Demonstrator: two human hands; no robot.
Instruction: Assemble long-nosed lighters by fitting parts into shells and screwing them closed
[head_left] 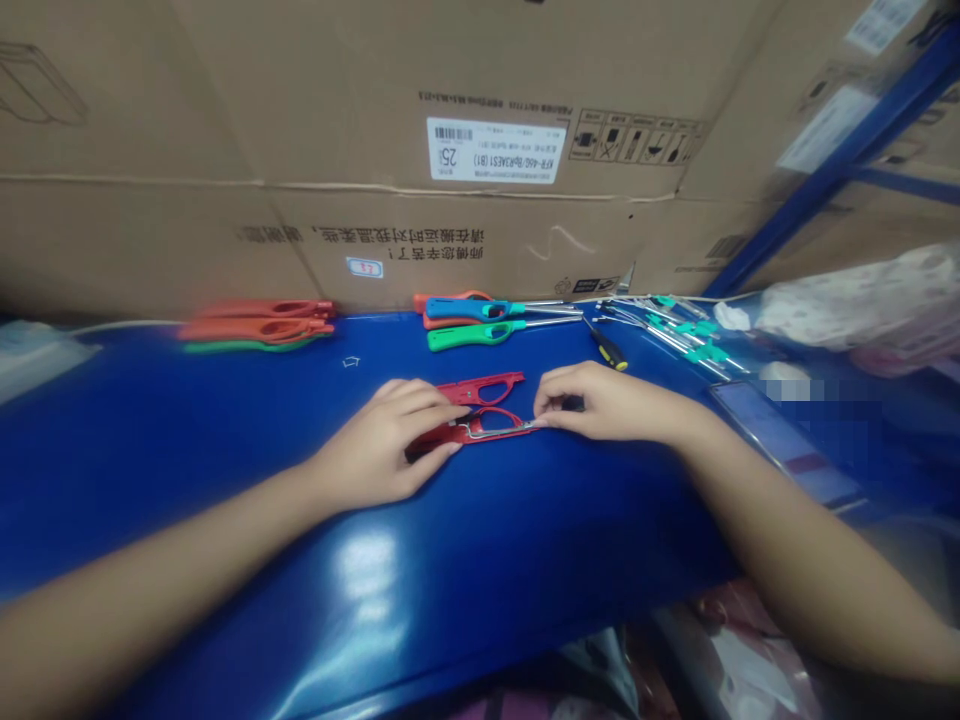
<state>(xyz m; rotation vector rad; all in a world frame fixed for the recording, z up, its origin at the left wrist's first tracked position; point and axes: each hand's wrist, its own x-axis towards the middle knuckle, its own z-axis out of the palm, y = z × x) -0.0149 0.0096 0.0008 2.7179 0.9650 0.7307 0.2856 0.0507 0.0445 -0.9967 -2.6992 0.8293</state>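
My left hand (394, 435) is closed round the handle end of a red lighter shell half (499, 412) on the blue table, fingers on top and thumb along the near side. A thin metal wire (495, 433) lies along this shell, below its trigger opening. My right hand (581, 400) pinches the wire's front end at the shell's tip. Something dark shows under the right palm; I cannot make out what it is. Just behind lies a second red shell half (487, 388), partly covered by my left fingers.
Orange and green lighter shells (259, 328) lie back left. Assembled lighters, one blue (457, 309) and one green (465, 337), lie back centre. A screwdriver (609, 350), several metal lighter tubes (686, 335) and a phone (787, 445) are to the right. Cardboard boxes (337, 120) stand behind the table (247, 430).
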